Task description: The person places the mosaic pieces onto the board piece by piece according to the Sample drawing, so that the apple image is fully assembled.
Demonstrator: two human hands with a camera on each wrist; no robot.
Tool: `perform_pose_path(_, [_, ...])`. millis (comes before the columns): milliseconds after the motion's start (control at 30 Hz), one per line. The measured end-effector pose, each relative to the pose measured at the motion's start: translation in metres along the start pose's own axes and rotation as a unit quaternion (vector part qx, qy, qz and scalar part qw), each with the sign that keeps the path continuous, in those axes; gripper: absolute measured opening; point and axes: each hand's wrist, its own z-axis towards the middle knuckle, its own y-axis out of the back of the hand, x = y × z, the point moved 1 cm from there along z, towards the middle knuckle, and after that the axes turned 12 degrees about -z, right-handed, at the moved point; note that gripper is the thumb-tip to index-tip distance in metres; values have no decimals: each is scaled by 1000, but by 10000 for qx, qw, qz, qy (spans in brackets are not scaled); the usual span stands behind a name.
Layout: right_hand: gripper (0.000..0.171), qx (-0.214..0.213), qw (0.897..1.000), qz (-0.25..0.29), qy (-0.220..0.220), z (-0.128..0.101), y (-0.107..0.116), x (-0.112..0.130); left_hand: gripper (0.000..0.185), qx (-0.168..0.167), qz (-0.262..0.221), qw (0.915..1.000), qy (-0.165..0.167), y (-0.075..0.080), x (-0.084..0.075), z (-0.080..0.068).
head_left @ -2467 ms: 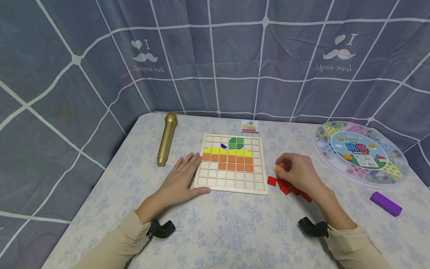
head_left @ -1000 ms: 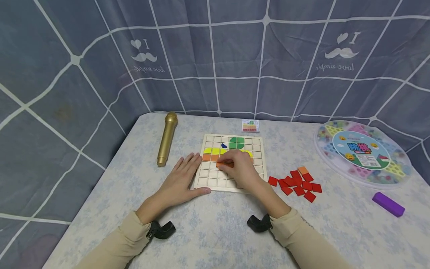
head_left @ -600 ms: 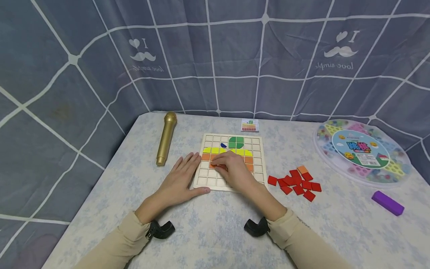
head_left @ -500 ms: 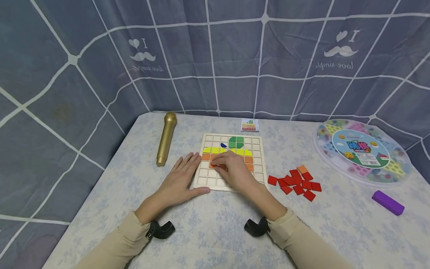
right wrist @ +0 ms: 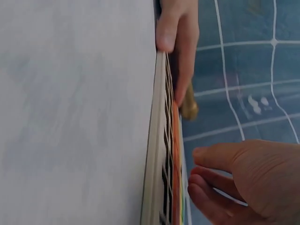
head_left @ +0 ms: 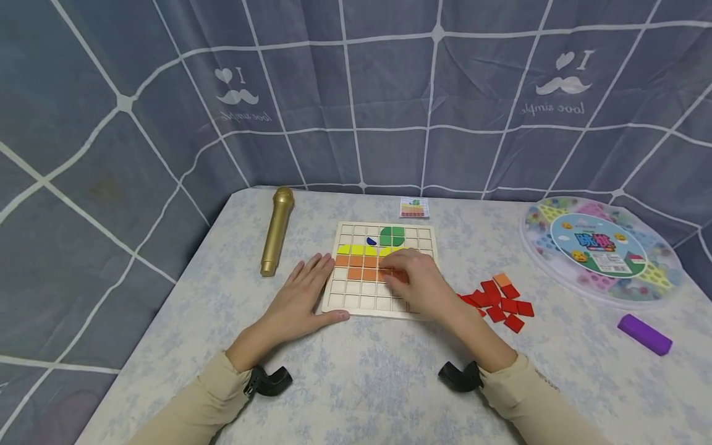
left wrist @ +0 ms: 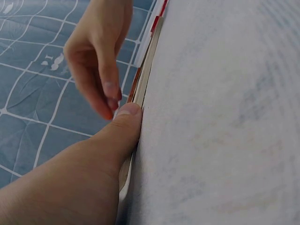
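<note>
A gold microphone (head_left: 276, 230) is seen lying lengthwise on the worktop (head_left: 361, 371), toward its left side and well apart from the person. Just to its right, the left hand (head_left: 297, 298) is laid flat on the worktop with its fingers (head_left: 317, 264) spread and straight, nothing being gripped; the thumb is pressed against the near left corner of the wooden grid board (head_left: 384, 270), as is also shown in the left wrist view, where the thumb tip is set against the board's edge (left wrist: 146, 70). On the board, a green round shape and a small blue piece are set in the top rows, a yellow row is laid beneath them, and two rows of orange tiles (head_left: 361, 267) are filled in below that; the lowest rows are left bare. The right hand (head_left: 425, 287) is held over the right part of the board, its fingers (head_left: 397, 272) bent downward onto or just above the orange rows. Whether a tile is pinched under them cannot be told, since the fingertips are hidden by the back of the hand; in the right wrist view the fingers (right wrist: 211, 187) are seen loosely curled just beside the board's surface. Beyond the board a small pattern card (head_left: 414, 207) is placed. To the right of the board, a loose heap of red tiles (head_left: 497, 303) with one orange tile (head_left: 502, 280) at its far edge is scattered on the worktop. Farther right, a round clear game box (head_left: 601, 250) is set, and a purple block (head_left: 644, 334) is laid near the front right.
</note>
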Motion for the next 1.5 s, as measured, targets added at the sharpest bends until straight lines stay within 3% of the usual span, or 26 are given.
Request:
perform_pose_path(267, [27, -55, 9943, -286, -1030, -37, 43, -48, 113, 14, 44, 10000, -3, -3, 1, 1])
perform_pose_path(500, [30, -439, 9862, -744, -1409, -68, 70, -84, 112, 15, 20, 10000, -13, -4, 2, 2])
perform_pose_path(700, [33, 195, 9780, -897, -1875, -72, 85, -102, 113, 16, 39, 10000, -20, -4, 3, 1])
perform_pose_path(1100, [30, 966, 9693, -902, -2073, -78, 95, -118, 113, 2, 65, 10000, -11, 1, 0, 2])
perform_pose_path(1500, [33, 549, 9714, -1074, -2043, -78, 90, -120, 112, -58, 9, 10000, -66, 0, -1, 1])
